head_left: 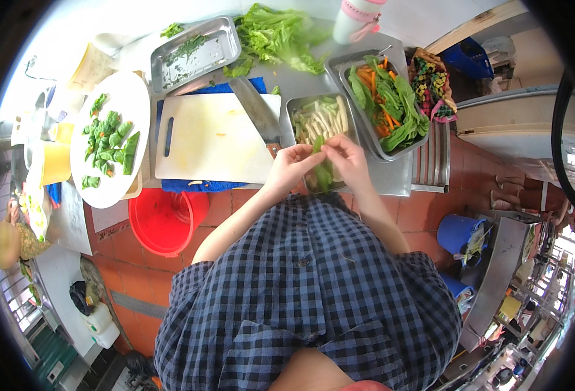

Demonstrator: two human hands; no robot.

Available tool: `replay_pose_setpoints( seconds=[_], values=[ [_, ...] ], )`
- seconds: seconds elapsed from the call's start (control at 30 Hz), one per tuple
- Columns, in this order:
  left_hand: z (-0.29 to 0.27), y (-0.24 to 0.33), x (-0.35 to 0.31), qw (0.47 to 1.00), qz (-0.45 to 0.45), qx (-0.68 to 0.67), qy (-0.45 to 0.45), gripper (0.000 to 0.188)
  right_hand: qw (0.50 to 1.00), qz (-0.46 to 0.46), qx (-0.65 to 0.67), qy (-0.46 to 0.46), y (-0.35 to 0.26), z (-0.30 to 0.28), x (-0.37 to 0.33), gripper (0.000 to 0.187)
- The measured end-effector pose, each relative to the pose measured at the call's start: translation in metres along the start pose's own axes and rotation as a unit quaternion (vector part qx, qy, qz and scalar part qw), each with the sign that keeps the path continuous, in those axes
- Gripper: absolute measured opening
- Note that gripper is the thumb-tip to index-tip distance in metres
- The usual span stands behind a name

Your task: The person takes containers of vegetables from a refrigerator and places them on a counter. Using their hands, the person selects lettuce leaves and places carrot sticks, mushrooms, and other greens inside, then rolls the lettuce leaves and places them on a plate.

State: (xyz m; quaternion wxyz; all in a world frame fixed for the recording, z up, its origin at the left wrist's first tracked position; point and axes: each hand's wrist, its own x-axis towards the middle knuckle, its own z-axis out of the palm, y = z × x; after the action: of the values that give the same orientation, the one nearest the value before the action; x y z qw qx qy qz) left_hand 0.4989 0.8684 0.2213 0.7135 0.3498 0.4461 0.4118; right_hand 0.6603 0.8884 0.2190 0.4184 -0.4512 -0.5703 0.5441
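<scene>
Both my hands meet over the near part of a metal tray of pale cut strips [319, 117]. Between their fingertips is a green leaf [324, 174] that hangs down toward the tray. My left hand [294, 166] pinches it from the left, and my right hand [347, 163] pinches it from the right. Left of my hands, a cleaver [256, 111] lies across the right side of a white cutting board [203, 143]. Orange strips and green leaves fill a deeper metal tray [424, 138] to the right.
A white oval plate [79, 156] with green leaf rolls stands at the left. Behind the board are a metal tray [225, 40] with chopped greens and loose lettuce [274, 36]. A pink-lidded bottle [356, 23] stands at the back. Below the counter's edge sits a red bucket [151, 225].
</scene>
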Motion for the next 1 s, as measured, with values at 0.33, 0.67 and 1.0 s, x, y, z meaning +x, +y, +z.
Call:
replay_pose_setpoints(
  seconds=[0.33, 0.67, 1.0],
  values=[
    [0.001, -0.003, -0.008, 0.995, -0.019, 0.095, -0.031, 0.021, 0.988, 0.140, 0.069, -0.004, -0.012, 0.006, -0.009, 0.007],
    [0.005, -0.022, -0.009, 0.984, 0.018, 0.171, -0.033, 0.021, 0.998, 0.056, 0.036, 0.001, 0.009, 0.003, -0.017, 0.005],
    [-0.035, -0.009, -0.023, 0.989, 0.070, -0.047, 0.122, 0.016, 0.976, -0.021, -0.213, -0.031, 0.003, -0.008, 0.021, 0.018]
  ],
)
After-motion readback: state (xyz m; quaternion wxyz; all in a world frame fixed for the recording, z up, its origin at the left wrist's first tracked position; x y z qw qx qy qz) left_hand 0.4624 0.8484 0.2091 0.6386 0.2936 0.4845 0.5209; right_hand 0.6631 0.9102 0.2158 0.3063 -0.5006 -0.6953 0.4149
